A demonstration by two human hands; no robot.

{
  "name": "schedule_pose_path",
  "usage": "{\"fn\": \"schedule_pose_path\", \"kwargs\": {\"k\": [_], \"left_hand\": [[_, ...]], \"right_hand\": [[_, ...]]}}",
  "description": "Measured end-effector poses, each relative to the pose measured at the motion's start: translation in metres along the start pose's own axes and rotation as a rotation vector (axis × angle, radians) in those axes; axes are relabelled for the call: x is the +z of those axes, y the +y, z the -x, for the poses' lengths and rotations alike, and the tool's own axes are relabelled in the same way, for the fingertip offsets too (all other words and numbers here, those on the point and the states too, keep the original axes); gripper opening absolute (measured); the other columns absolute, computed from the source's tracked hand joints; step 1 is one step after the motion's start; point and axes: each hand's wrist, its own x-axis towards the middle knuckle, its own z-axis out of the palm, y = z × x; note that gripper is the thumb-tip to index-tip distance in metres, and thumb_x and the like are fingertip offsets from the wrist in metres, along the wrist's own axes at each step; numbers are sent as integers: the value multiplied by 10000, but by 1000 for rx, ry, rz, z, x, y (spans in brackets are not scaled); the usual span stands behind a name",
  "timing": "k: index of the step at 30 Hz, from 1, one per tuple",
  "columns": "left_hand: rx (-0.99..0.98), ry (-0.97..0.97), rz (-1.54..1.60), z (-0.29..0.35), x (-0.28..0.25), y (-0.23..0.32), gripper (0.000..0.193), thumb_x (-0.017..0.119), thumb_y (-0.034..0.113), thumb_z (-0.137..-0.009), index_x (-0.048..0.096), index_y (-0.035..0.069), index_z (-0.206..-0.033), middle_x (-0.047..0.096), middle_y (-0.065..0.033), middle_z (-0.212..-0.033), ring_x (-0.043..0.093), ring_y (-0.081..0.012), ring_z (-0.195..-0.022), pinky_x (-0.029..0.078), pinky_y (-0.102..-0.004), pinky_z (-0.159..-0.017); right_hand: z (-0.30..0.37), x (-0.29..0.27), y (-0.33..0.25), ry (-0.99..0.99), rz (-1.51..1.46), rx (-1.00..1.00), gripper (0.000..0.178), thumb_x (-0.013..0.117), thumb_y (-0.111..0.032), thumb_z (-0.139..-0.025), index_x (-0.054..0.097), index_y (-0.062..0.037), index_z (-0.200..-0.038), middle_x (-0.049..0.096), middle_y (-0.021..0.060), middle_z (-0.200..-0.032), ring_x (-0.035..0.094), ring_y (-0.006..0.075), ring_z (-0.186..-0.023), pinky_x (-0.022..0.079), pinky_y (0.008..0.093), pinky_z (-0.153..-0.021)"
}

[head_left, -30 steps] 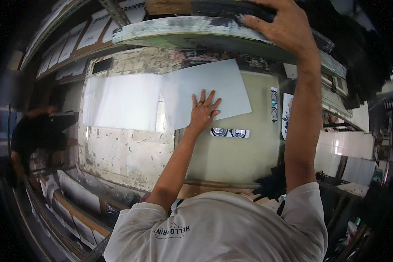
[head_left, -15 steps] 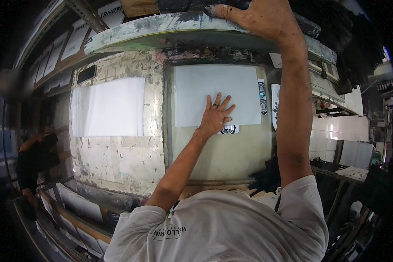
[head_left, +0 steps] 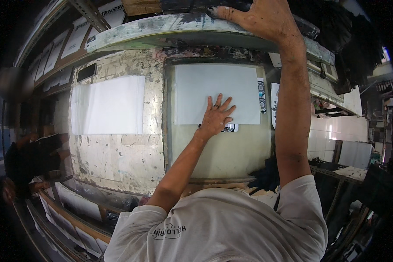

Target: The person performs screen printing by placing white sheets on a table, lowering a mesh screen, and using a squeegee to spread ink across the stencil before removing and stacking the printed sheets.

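Note:
My left hand lies flat, fingers spread, on the lower middle of a white sheet. The sheet rests on a pale, greenish glass-like panel set into the worktable. Small pieces printed in black and white stick out at the sheet's right side and under its lower edge. At the far side, my right hand holds the paint-stained edge of a raised frame. Its thumb lies along the top of that edge; the other fingers are mostly out of sight.
A stack of white sheets lies on the stained board at left, below a small dark block. Racks with white panels stand far left and near left. Another person in dark clothing is at the left. A dark cloth hangs at the near right.
Both my hands keep their places. The view has shifted very slightly. At the left, the other person's arms have moved lower and further left.

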Motion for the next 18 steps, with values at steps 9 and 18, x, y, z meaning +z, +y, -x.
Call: {"fn": "schedule_pose_path", "kwargs": {"k": [9, 18], "left_hand": [[40, 40, 86, 1, -8, 4, 517, 488, 422, -1010, 526, 152, -1450, 416, -101, -1567, 250, -409, -1494, 74, -630, -1212], [65, -66, 194, -3, -19, 2, 591, 482, 467, -1012, 446, 143, -1506, 503, -122, -1501, 312, -421, -1466, 101, -636, -1206]], "right_hand": [[5, 2, -1, 65, 58, -81, 460, 825, -406, -705, 786, -70, -1016, 746, 188, -961, 691, 330, -933, 506, 420, -903], [17, 3, -4, 116, 129, -107, 549, 831, -464, -703, 770, -45, -1052, 719, 206, -1008, 665, 366, -988, 500, 441, -921]]}}
